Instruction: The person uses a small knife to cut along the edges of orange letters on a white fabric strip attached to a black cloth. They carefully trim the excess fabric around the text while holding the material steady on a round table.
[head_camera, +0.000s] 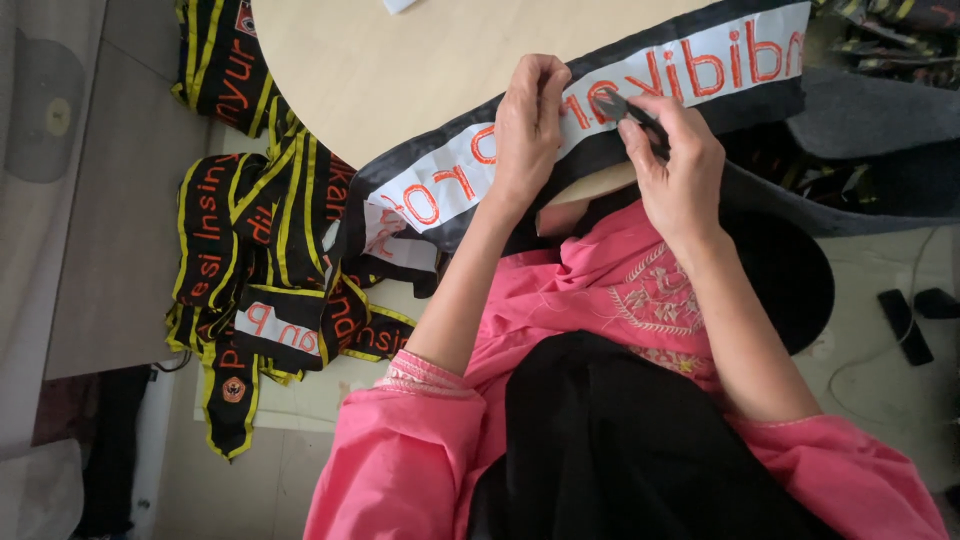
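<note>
A long black sash (600, 110) with a white backing strip and orange stitched letters lies across the edge of a pale round table (400, 70). My left hand (525, 125) presses down on the white strip, fingers curled over it. Just to its right, my right hand (675, 160) pinches a small dark tool (625, 108) against the letters. Pink sleeves and a black cloth in my lap fill the lower part of the view.
A heap of black sashes with yellow edging and orange lettering (265, 270) hangs off the table's left side onto the floor. More sashes (225, 60) lie at upper left. A dark grey cloth (860, 150) sits at right; two dark objects and a cable (905, 320) lie on the floor.
</note>
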